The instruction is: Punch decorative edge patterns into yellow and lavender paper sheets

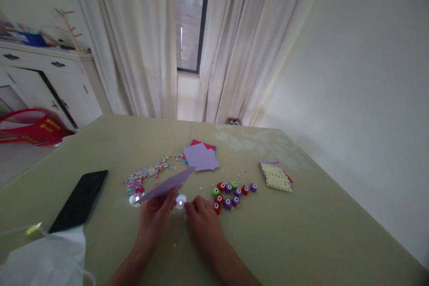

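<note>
My left hand is closed on a sheet of purple paper, which it holds tilted above the table. My right hand rests low over the table with its fingertips drawn together; what they hold, if anything, is hidden, though a bit of purple shows beneath them. A shiny pale disc lies between the two hands, and another bright disc is left of my left hand. Just right of my right hand are several red, purple and green one-eyed beads. Small colourful pieces are scattered beyond my left hand.
Purple and red paper squares are stacked farther back. Dotted cream cards lie to the right. A black phone and a white bag-like sheet lie left. Behind the table are curtains, and a red bag is beside it.
</note>
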The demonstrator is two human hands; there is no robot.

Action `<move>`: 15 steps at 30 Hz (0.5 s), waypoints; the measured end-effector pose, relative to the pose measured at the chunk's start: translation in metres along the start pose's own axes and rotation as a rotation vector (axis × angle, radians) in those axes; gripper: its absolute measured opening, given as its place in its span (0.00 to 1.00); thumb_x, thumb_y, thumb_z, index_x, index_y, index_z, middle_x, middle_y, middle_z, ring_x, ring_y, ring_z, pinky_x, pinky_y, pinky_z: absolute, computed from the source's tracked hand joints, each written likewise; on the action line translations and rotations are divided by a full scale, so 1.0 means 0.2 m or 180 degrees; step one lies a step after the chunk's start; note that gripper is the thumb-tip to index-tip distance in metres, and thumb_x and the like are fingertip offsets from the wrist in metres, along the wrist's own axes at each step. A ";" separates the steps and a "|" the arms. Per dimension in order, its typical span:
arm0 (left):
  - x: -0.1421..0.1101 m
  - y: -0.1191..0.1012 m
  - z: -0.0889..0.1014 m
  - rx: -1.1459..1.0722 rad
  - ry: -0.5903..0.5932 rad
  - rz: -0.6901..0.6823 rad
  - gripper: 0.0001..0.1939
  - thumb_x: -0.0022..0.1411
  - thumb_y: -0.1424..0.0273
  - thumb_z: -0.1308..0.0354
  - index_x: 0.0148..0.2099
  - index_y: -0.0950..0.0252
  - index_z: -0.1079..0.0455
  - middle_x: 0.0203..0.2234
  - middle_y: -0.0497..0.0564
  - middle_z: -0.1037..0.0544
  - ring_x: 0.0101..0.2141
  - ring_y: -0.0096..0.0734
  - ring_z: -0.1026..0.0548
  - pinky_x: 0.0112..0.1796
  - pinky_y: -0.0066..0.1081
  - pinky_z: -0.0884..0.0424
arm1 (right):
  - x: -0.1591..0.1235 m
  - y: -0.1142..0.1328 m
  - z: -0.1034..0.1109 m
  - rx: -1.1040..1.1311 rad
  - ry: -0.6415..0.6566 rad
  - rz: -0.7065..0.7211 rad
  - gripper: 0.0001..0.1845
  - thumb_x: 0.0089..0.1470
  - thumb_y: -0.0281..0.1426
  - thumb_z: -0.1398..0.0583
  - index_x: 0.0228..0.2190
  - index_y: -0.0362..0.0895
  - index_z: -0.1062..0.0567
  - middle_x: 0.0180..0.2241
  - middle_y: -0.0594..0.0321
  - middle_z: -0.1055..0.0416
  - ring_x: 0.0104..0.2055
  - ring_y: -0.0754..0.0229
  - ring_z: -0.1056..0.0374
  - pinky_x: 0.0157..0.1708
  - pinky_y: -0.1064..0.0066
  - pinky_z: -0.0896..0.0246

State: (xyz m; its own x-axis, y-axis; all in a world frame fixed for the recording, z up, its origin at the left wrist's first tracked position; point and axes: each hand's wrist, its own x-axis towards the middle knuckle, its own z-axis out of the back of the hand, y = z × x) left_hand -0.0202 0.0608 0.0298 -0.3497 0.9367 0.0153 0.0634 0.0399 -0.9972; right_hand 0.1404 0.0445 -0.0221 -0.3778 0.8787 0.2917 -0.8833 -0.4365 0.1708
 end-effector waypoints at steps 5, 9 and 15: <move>-0.08 -0.02 -0.03 0.0484 0.0354 0.0009 0.33 0.51 0.39 0.32 0.12 0.59 0.34 0.12 0.51 0.28 0.17 0.35 0.28 0.21 0.31 0.28 | -0.02 -0.01 0.00 0.0840 -0.0025 0.0077 0.15 0.61 0.24 0.34 0.49 0.47 0.25 0.49 0.56 0.23 0.49 0.50 0.27 0.49 0.63 0.32; -0.08 0.03 -0.02 0.0659 0.0399 -0.0074 0.33 0.53 0.39 0.34 0.12 0.59 0.31 0.11 0.52 0.28 0.16 0.38 0.27 0.20 0.33 0.28 | -0.02 0.00 0.05 0.1828 -0.0134 -0.0373 0.18 0.59 0.20 0.36 0.49 0.47 0.25 0.47 0.57 0.23 0.49 0.51 0.27 0.50 0.64 0.31; -0.06 0.07 0.02 0.0799 0.0391 -0.0215 0.29 0.57 0.44 0.35 0.15 0.59 0.29 0.14 0.52 0.24 0.19 0.37 0.25 0.23 0.31 0.28 | 0.00 0.02 0.11 0.3098 -0.0735 -0.0860 0.23 0.53 0.22 0.35 0.51 0.48 0.21 0.46 0.56 0.26 0.47 0.53 0.26 0.47 0.65 0.29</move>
State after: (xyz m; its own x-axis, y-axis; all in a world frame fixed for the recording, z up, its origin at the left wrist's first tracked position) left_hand -0.0181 0.0495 0.0150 -0.2284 0.9706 0.0758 -0.1951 0.0307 -0.9803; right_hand 0.1426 0.0388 0.0005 -0.0471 0.9570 0.2864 -0.2856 -0.2876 0.9142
